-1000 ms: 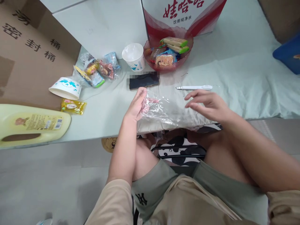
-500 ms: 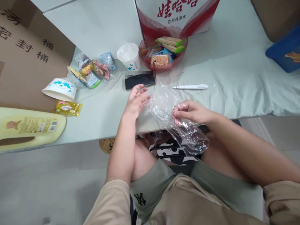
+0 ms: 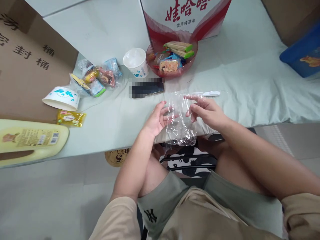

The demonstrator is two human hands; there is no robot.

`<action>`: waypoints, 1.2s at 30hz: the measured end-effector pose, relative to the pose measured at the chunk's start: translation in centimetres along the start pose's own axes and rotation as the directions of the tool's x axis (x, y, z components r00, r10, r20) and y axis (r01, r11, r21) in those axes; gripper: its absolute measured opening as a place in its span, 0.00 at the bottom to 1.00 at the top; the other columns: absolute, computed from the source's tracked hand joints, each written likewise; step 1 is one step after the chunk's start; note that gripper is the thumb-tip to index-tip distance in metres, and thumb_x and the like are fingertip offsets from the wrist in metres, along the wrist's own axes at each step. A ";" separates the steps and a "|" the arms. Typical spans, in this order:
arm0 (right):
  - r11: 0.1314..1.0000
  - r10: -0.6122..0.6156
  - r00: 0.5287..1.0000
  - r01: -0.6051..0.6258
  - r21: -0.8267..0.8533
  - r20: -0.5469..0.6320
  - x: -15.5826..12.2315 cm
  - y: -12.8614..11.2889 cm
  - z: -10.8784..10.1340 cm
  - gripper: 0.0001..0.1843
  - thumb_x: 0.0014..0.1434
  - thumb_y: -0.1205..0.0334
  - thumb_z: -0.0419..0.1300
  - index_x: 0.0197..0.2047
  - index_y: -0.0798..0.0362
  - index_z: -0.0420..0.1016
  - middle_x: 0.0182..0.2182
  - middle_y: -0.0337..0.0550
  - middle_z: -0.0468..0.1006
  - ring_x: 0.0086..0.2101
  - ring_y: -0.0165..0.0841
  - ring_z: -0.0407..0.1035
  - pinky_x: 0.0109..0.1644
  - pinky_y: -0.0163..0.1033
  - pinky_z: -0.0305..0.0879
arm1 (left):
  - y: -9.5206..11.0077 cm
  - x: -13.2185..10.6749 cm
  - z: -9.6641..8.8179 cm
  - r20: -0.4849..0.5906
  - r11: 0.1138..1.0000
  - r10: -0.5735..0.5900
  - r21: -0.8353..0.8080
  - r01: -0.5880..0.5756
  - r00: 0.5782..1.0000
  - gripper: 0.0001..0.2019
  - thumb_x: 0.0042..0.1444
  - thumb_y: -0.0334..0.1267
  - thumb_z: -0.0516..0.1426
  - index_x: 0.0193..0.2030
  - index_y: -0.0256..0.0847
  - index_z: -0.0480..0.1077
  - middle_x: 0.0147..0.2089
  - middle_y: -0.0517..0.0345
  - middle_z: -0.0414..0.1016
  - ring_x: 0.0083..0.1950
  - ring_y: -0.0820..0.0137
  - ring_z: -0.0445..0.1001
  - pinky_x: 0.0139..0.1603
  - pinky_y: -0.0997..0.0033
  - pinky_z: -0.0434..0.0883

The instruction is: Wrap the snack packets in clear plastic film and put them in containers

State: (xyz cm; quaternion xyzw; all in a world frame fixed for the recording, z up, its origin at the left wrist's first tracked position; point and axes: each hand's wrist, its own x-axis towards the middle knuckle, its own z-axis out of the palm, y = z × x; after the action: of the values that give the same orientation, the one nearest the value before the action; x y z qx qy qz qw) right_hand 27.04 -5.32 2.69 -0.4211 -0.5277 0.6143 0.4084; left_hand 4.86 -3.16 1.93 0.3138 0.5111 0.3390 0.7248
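A clear, crinkled plastic bag [image 3: 182, 131] lies between my hands at the table's front edge, its lower end draping over it. My left hand [image 3: 160, 118] is at the bag's left side, palm turned inward and fingers spread, the fingertips touching the film. On the other side, my right hand [image 3: 203, 111] has its index finger stretched out and its other fingers loosely bent against the bag. Neither hand visibly grips the film. Just behind the right hand lies a white utility knife [image 3: 211, 94], its left part covered by the fingers and film.
A phone [image 3: 148, 88] lies behind my left hand. Farther back stand a paper cup [image 3: 138, 68] and a red bowl [image 3: 185, 68] of snacks. Leftward are wrapped snacks [image 3: 107, 76], a tipped paper cup [image 3: 62, 100], a yellow packet [image 3: 71, 118] and a yellow jug [image 3: 37, 136].
The bag has swung left from over my right knee and now hangs straighter. My left hand has come nearer and rightward. My right hand has loosened its pinch and stretched out its index finger.
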 end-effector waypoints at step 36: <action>0.939 -0.259 0.959 0.222 -0.263 -0.113 0.5 1.6 -0.2 0.23 0.63 0.60 0.61 0.61 0.46 0.69 0.37 0.39 0.81 0.33 0.34 0.77 0.47 0.48 0.77 | -2.3 1.3 -1.4 0.094 0.734 0.655 0.159 -0.660 0.750 0.35 0.50 0.54 0.71 0.51 0.51 0.52 0.38 0.65 0.76 0.34 0.71 0.81 0.41 0.64 0.77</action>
State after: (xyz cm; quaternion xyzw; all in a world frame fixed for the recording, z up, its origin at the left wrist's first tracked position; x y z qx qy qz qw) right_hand 27.02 -5.00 1.01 -0.4447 -0.6167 0.4565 0.4621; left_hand 4.29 -3.25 -1.02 0.5442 0.3845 0.5199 0.5344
